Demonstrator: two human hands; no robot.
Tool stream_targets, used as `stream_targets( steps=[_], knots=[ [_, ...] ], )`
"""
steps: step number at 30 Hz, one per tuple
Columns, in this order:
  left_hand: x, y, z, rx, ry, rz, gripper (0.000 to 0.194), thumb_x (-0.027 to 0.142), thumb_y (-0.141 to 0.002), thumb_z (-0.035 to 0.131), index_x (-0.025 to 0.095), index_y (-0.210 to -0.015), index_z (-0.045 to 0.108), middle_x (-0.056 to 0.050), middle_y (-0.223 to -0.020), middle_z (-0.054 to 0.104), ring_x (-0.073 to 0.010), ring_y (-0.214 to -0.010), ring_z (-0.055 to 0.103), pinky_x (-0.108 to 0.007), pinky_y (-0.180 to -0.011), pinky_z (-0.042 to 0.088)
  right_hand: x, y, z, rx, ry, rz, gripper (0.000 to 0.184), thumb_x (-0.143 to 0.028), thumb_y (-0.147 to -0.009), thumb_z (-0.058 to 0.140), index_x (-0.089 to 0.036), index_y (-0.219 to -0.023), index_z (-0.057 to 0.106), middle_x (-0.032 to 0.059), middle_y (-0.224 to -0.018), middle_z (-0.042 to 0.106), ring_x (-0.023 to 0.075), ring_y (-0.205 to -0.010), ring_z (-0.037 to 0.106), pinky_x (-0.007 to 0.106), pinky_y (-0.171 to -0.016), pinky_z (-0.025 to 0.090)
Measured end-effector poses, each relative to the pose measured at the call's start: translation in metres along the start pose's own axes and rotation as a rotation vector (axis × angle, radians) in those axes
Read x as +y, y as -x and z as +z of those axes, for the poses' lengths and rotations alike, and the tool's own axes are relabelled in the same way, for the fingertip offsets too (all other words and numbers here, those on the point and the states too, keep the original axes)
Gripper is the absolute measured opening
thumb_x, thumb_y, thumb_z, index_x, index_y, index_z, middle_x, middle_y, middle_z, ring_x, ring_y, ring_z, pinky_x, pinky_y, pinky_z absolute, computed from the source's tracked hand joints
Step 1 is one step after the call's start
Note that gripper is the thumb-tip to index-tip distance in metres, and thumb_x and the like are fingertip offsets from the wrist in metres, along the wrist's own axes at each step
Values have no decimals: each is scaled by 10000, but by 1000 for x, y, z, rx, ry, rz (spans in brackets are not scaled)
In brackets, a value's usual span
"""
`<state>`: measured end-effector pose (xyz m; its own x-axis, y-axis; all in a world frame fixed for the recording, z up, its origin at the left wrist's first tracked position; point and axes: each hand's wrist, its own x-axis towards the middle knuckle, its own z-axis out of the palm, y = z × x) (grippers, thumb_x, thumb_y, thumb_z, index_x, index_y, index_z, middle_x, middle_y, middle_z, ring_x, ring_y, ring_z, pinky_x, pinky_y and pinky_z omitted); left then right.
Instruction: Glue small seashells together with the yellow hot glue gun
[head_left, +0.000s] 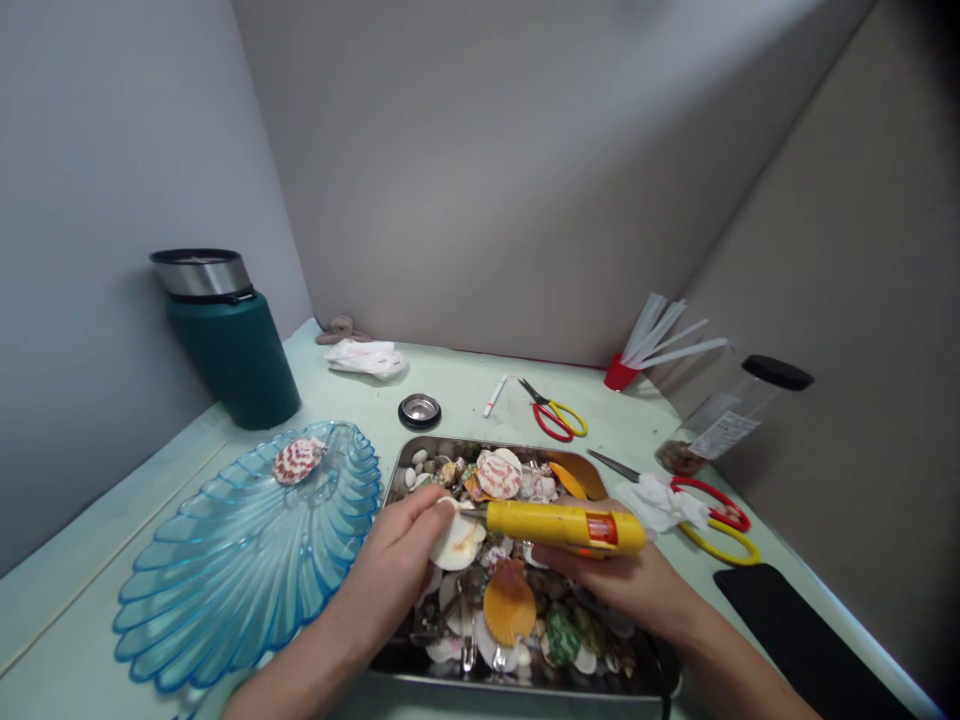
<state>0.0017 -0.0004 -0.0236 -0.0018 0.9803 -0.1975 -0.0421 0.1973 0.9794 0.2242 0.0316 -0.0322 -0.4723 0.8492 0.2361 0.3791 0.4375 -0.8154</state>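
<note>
Between the thumb and fingers of my left hand (409, 535) is a white scallop shell (459, 543), held above the metal tray (517, 687). My right hand (626, 575) is wrapped round a yellow hot glue gun (559, 527), whose nozzle points left and meets the shell's upper edge; whether they touch I cannot tell. Many shells fill the tray, among them an orange scallop shell (510, 605) and a red-and-white scallop shell (499, 473). To the left lies a blue shell-shaped glass dish (255, 560) with a red-and-white scallop shell (298, 461) on it.
A green bottle (236, 350) stands back left near a round lid (420, 410). Small scissors (555, 412) lie behind the tray. On the right are large scissors (720, 540), crumpled tissue (664, 502), a clear jar (712, 425), a red cup of glue sticks (621, 373) and a black phone-like slab (810, 635).
</note>
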Motion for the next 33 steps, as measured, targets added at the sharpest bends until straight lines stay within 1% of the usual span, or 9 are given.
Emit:
stream_targets(
  steps=[5, 9, 16, 19, 23, 27, 30, 31, 33],
  knots=[
    [-1, 1, 1, -1, -11, 13, 252, 369, -791, 545, 201, -604, 539, 40, -513, 433, -97, -415, 338, -184, -335, 228, 0, 0, 1, 52, 16, 21, 153, -333, -773, 655, -184, -739, 655, 25, -729, 682, 193, -685, 648, 278, -643, 536],
    [-1, 3, 1, -18, 25, 9, 256, 352, -785, 562, 195, -584, 536, 33, -509, 436, -99, -418, 339, -187, -335, 224, 5, 3, 1, 59, 25, 37, 150, -333, -767, 659, -183, -755, 667, 34, -766, 699, 198, -704, 657, 289, -672, 543],
    [-6, -1, 0, 71, 74, 0, 226, 372, -802, 552, 193, -664, 564, 48, -554, 441, -88, -456, 344, -165, -357, 243, 10, 4, 1, 62, 45, 82, 202, -346, -751, 680, -176, -858, 695, 61, -882, 714, 236, -812, 666, 344, -754, 541],
    [-5, -2, 1, 134, 143, -11, 205, 367, -780, 576, 190, -676, 567, 55, -541, 447, -77, -440, 337, -160, -356, 235, 7, 3, 0, 52, 37, 50, 181, -342, -771, 665, -180, -849, 690, 52, -876, 710, 220, -790, 661, 316, -725, 538],
    [1, 0, 2, 199, 267, 26, 214, 351, -767, 598, 190, -649, 521, 76, -497, 411, -60, -389, 303, -160, -346, 241, 1, -1, -7, -8, 2, 2, 150, -327, -801, 640, -178, -811, 654, 13, -753, 675, 164, -658, 619, 249, -596, 501],
    [5, 1, 0, 151, 361, 89, 275, 351, -810, 562, 200, -612, 445, 102, -422, 322, -60, -353, 261, -164, -332, 272, -7, -2, -16, -75, 193, 41, 164, -337, -813, 629, -183, -760, 616, -21, -661, 617, 134, -580, 550, 231, -526, 419],
    [6, 0, -2, 146, 414, 129, 233, 336, -829, 545, 189, -662, 480, 97, -426, 387, -50, -344, 241, -166, -342, 328, -15, 1, -16, -149, 388, 27, 74, -259, -832, 593, -201, -847, 636, -9, -737, 648, 147, -640, 574, 244, -585, 411],
    [7, 0, -3, 146, 435, 146, 215, 329, -832, 545, 183, -683, 495, 93, -440, 420, -45, -340, 237, -167, -345, 346, -18, 3, -14, -175, 445, 10, 86, -207, -832, 570, -208, -883, 639, -2, -773, 657, 155, -680, 587, 251, -620, 415],
    [7, 0, -4, 152, 468, 182, 194, 320, -836, 546, 174, -711, 516, 84, -472, 469, -38, -334, 237, -169, -350, 376, -23, 6, -10, -208, 544, -24, 215, -118, -804, 536, -220, -966, 633, 14, -832, 664, 173, -762, 600, 266, -684, 419]
  ],
)
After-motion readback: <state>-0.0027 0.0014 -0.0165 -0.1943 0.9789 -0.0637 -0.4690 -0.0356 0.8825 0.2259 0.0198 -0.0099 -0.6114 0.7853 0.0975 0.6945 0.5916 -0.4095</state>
